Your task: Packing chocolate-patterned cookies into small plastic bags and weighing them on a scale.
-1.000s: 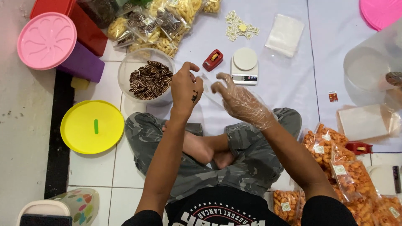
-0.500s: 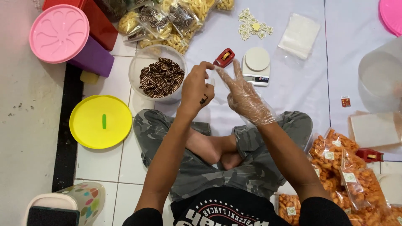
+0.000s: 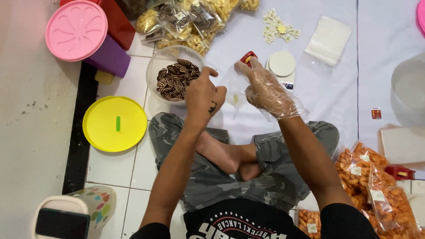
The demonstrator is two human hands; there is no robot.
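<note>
I sit cross-legged on the floor. My left hand (image 3: 202, 95) is bare and pinches one edge of a small clear plastic bag (image 3: 231, 86). My right hand (image 3: 265, 90), in a thin clear glove, holds the bag's other side, fingers stretched towards the far end. The bag hangs between both hands above my knees, with a small yellow spot showing in it. Just left of my left hand stands a clear bowl (image 3: 152, 71) of brown striped cookies (image 3: 175, 79). Beyond my right hand sit a small white scale (image 3: 282, 65) and a red object (image 3: 248, 57).
A yellow lid (image 3: 115, 124) lies at my left. A pink lid (image 3: 75, 28) tops a purple box. Packed snack bags (image 3: 186, 22) lie at the far side, and orange snack packs (image 3: 367, 177) at my right. Also there: a stack of clear bags (image 3: 327, 35), a sticker sheet (image 3: 279, 27) and a big clear tub (image 3: 409, 93).
My hands were close together near the bowl with the gloved fingers spread. Now they are apart, with the clear bag stretched between them.
</note>
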